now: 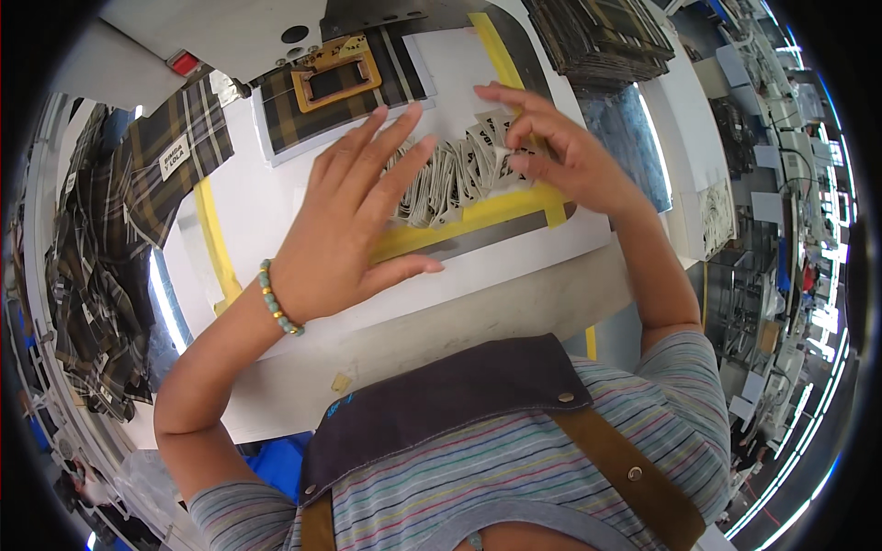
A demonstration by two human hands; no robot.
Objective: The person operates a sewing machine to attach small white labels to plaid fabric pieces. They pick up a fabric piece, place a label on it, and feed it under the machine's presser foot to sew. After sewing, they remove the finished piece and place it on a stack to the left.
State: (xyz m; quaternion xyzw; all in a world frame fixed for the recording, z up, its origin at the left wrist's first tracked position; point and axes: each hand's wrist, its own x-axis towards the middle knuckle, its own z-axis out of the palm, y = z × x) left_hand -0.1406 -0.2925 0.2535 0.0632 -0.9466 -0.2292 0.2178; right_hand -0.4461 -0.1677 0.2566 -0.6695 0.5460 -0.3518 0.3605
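Before you, small white fabric labels [436, 193] lay on a flat white board [262, 207], your left hand [342, 216] at their left end, right hand [565, 151] at their right; behind sat a yellow rectangular frame [347, 99] on a dark plaid fabric panel [401, 75]! Loose plaid cloth pieces [103, 253] lay left, stacked dark fabric panels [602, 39] back right!

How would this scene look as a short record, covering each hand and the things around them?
Left hand: fingers spread, by the left end of the pale labels
Right hand: fingertips at the labels' right end; grip unclear
Labels: overlapping row beside yellow tape
Tan frame: on plaid fabric, by the white machine
Upper right: stacked plaid pieces
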